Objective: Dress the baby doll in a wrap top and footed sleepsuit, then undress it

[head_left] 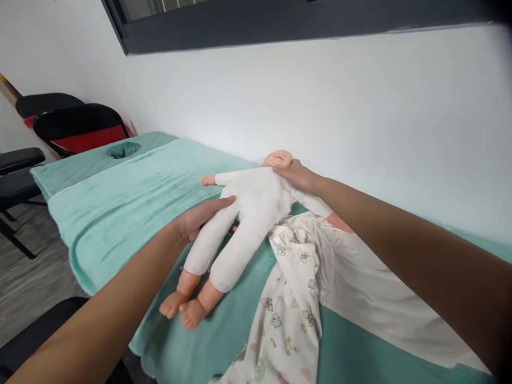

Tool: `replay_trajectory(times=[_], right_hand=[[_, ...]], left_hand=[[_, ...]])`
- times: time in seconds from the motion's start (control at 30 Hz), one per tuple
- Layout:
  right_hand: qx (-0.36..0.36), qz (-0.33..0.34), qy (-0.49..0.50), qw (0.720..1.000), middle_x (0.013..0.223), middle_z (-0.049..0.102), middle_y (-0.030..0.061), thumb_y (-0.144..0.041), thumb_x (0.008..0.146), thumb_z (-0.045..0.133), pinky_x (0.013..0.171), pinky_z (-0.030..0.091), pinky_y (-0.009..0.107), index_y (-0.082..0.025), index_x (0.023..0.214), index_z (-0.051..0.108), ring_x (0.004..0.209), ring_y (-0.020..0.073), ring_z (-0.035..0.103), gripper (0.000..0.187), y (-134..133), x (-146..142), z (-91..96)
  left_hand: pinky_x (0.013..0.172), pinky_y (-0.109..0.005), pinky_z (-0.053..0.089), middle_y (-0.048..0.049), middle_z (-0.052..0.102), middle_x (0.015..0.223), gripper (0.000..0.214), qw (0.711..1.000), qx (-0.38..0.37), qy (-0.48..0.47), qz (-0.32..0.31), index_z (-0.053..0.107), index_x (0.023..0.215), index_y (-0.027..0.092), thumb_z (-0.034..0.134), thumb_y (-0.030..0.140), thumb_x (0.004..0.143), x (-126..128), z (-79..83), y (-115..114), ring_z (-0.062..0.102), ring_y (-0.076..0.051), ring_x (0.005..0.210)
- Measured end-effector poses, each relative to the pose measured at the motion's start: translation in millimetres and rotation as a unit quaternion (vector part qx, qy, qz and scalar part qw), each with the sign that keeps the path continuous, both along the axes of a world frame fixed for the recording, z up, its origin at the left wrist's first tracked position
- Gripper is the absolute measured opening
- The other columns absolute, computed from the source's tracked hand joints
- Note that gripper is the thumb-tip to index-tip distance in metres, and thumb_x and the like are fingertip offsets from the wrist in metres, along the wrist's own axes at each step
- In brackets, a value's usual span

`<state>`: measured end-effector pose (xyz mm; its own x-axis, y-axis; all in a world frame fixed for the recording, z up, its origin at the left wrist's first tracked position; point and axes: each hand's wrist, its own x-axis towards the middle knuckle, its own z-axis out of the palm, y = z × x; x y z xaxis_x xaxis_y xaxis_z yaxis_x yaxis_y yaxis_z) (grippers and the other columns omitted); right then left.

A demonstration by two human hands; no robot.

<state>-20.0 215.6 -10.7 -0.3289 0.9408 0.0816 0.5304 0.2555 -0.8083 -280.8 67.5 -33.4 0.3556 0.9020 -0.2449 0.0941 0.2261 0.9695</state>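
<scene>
A baby doll (256,197) with a white cloth body and plastic head, hands and feet is on its back, feet toward me. My left hand (205,215) is wrapped round the doll's thigh, thumb on top and fingertips showing between the legs. At the other end, my right hand (296,175) grips the doll by the neck and shoulder beside its head; some of its fingers are hidden behind the doll. White baby clothes (292,305) printed with small green and pink figures lie crumpled by the doll's right-hand side in view, near my right forearm.
Teal plush covers (125,210) spread over the bed, which has a round hole (123,149) at its far left. Plain white cloth (379,280) lies at right. Black folding chairs (80,124) stand at left. A white wall (326,105) with a dark window frame (245,23) rises behind.
</scene>
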Motion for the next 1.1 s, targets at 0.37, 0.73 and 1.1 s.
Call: replay_trajectory(times=[0.37,0.73,1.1], right_hand=[[-0.136,-0.122,-0.204,0.962,0.084,0.071,0.0108,-0.071,0.082,0.049,0.070,0.048,0.034,-0.018,0.078,0.064,0.077,0.0227,0.064,0.055,-54.0,169.9,-37.4],[-0.024,-0.044,-0.371,0.927,0.092,0.071,0.0097,-0.036,0.076,0.064,0.082,0.044,0.037,-0.022,0.074,0.064,0.091,0.0286,0.064,0.014,-199.2,214.1,40.6],[-0.039,0.048,-0.115,0.991,0.094,0.074,0.0015,-0.045,0.080,0.064,0.069,0.047,0.027,-0.024,0.099,0.074,0.078,0.0176,0.064,0.030,-357.3,175.0,166.2]], left_hand=[[0.083,-0.038,0.053,-0.0076,0.069,0.098,0.033,0.815,0.403,0.379,0.171,0.066,0.108,0.025,0.045,0.046,0.094,71.7,24.4,-119.7,0.065,-0.025,0.091],[0.076,-0.035,0.054,-0.0051,0.063,0.076,0.015,0.870,0.394,0.286,0.073,0.065,0.079,0.026,0.066,0.041,0.078,176.4,-19.7,-156.7,0.065,-0.027,0.087],[0.094,-0.038,0.047,-0.0087,0.055,0.114,0.035,0.824,0.553,0.122,-0.006,0.051,0.104,0.021,0.049,0.006,0.073,226.4,71.3,-222.4,0.053,-0.022,0.111]])
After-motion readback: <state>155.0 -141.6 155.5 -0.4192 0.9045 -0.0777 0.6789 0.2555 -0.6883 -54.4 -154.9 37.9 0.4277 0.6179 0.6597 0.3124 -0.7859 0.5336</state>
